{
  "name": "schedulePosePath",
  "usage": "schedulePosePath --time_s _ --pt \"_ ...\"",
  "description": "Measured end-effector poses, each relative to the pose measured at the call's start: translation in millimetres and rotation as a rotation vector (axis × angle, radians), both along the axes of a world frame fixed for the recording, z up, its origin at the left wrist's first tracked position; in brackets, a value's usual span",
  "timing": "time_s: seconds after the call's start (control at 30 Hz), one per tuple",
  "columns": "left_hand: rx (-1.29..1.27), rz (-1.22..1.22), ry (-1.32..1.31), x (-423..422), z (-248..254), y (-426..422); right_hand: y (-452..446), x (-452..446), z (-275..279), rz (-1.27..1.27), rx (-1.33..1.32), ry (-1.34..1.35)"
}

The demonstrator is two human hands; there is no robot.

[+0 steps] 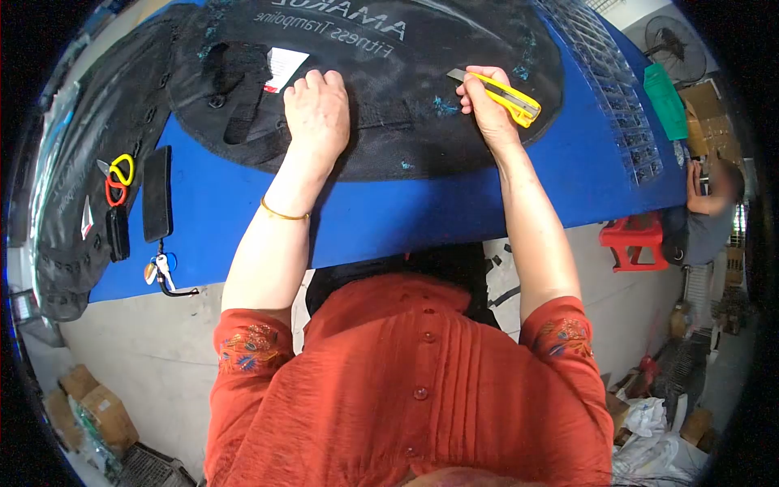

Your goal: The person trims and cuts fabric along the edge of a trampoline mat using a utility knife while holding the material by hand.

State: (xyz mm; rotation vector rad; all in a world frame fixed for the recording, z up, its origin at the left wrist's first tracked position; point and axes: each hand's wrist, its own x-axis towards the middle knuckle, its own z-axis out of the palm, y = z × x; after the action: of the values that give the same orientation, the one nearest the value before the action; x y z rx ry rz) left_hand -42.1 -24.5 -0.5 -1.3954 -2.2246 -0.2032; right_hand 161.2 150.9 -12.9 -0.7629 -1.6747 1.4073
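Note:
A round black trampoline mat [381, 150] with grey "Fitness Trampoline" lettering lies across the blue table. My left hand [318, 114] rests on it with fingers curled under; whatever they may hold is hidden. Just left of that hand, a white label [284, 69] with a red edge lies on the mat, beside a black strap [242, 114]. Over the mat's right part, my right hand [489, 105] is closed around a yellow utility knife [517, 104]. Its blade is out and points left. Bits of blue thread [443, 105] lie on the mat near the blade.
Scissors [118, 178] with yellow and red handles, a black phone [157, 195] and keys [162, 268] are at the left, beside another black mat [69, 187]. Clear plastic sheeting [608, 89] covers the table's right part. A red stool [633, 241] and another person [710, 215] are beyond.

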Motion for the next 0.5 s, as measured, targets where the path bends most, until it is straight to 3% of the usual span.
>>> schedulePosePath --time_s 0.23,0.37,0.47,0.5 --pt "-0.016 0.001 0.049 0.4 7.6 -5.2 -4.3 -0.3 1.3 0.001 -0.015 0.01" --pt "0.014 -0.079 0.034 29.9 49.9 -13.2 -1.5 -0.7 -3.1 0.011 -0.017 0.044" --pt "0.143 -0.51 -0.218 66.2 90.2 -25.6 -2.2 -1.3 -1.6 0.004 -0.011 0.039" --pt "0.111 -0.605 -0.451 88.9 107.1 -34.1 -1.2 -2.0 -2.7 -0.009 0.014 0.037"
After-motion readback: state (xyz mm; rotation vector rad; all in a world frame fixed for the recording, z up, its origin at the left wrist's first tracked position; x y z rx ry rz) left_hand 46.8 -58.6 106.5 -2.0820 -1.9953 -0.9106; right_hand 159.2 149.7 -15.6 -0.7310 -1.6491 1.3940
